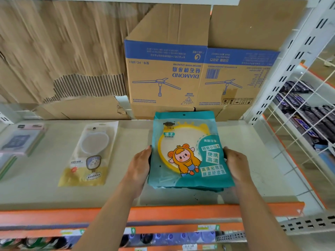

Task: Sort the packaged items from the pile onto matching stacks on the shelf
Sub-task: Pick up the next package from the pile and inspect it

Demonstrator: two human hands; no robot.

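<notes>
Holds a teal mirror package [188, 151] by its two side edges, face up, printed with a yellow ring and a cartoon figure in an orange hood. Left hand [139, 163] clamped on the left edge, thumb on the printed face, remaining fingers tucked out of sight behind the pack. Right hand [235, 163] likewise on the right edge, thumb on top, fingers hidden beneath. Both hands gripping.

Sits over the right-centre of the shelf [126, 194], hang-hole end pointing to the back. Directly beneath, darker edges of a teal stack [199, 189] peeking out along the lower border; cannot tell whether the held pack touches it.

Well apart to the left, flat on the same shelf: a clear-and-yellow mirror pack [87, 156], with a round pale mirror showing through the film. Farther left, at the frame's edge, blurred pink and green packs [20, 142] piled up.

Along the back, upside-down cardboard boxes [166, 75] with blue bands and a ceiling-fan drawing, torn corrugated sheets beside them. Across the front, an orange shelf rail [163, 212]. At right, beyond a white slotted post [290, 73], a wire rack [308, 109] with dark wrapped bars.
</notes>
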